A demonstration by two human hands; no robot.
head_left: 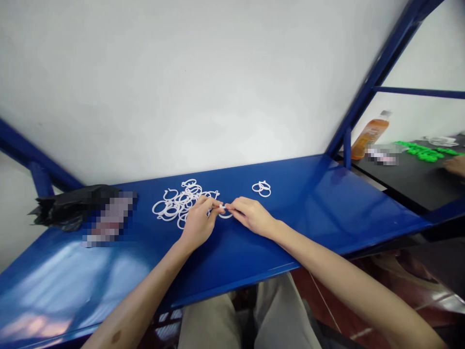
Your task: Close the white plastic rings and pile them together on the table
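Note:
Between my two hands is a white plastic ring, its curve hanging below the fingertips. The fingers of my left hand pinch it at the upper left, and those of my right hand pinch it at the upper right. A small white part shows between the fingertips; its shape is too small to tell. Just left of my left hand lies a loose pile of white rings, some with a small tab. A smaller group of white rings rests beyond my right hand.
A black plastic bag and a blurred-out packet lie at the left of the blue table. Blue frame posts rise at both sides. On a dark table at right are an orange drink bottle, green pieces and another person's hand.

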